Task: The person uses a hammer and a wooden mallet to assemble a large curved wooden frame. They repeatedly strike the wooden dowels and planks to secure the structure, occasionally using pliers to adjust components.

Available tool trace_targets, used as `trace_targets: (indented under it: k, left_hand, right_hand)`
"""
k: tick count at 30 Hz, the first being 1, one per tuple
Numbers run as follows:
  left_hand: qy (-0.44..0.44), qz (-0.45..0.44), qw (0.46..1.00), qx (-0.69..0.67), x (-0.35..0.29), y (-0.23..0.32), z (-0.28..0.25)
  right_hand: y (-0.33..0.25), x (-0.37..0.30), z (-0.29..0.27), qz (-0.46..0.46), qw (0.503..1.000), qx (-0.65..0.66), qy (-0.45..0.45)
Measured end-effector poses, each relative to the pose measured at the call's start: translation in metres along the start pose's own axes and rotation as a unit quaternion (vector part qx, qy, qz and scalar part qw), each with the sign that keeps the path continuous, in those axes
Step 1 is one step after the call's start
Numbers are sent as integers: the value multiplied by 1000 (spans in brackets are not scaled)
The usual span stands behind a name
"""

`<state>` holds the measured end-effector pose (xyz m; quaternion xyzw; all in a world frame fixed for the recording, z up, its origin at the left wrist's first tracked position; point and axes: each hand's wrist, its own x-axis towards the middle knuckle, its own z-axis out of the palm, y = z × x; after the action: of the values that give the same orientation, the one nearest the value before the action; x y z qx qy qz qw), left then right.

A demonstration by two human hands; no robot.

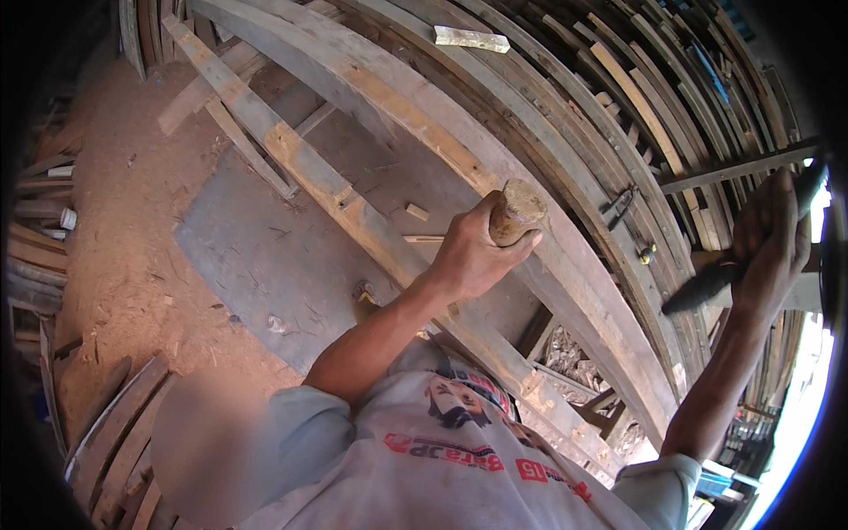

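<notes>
My left hand (473, 252) is closed round a short, round piece of wood (525, 205) with a rough, pale end facing up. It is above the space between two long wooden beams, close to the thick curved beam (609, 322). Raised at the far right, my right hand (770, 231) grips a dark tool (707, 287), with a dark tapered part sticking out on its left side. More of the tool shows beyond the fingers near the picture's rim; its kind is unclear there. A narrower beam (309, 163) runs slantwise past my left forearm.
Beyond the curved beam, stacked planks (530, 115) hold a pair of pliers (621, 208), a small yellow-and-black object (647, 254) and a pale offcut (472, 39). A grey sheet (238, 238) with scattered chips lies on the reddish floor (124, 238). More timber (115, 433) stands at lower left.
</notes>
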<state>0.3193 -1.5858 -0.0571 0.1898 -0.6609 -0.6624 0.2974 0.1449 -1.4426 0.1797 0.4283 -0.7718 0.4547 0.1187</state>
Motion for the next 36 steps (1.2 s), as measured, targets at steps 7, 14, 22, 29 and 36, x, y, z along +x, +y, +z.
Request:
trace_targets:
  k: [7, 14, 22, 29, 36]
  left_hand:
    - [-4, 27, 1000, -2, 6, -7, 5]
    - [-20, -9, 1000, 7, 7, -3, 4]
    - [2, 8, 999, 43, 15, -7, 9]
    - [27, -255, 958, -125, 54, -73, -22]
    - [84, -24, 993, -83, 31, -16, -20]
  right_hand:
    - [-3, -83, 36, 28, 861, -237, -450]
    - [17, -63, 22, 159, 970, 15, -182]
    - [38, -130, 45, 170, 904, -101, -379]
    - [-23, -172, 19, 296, 841, 445, -85]
    - [-17, -174, -7, 13, 754, 647, -109]
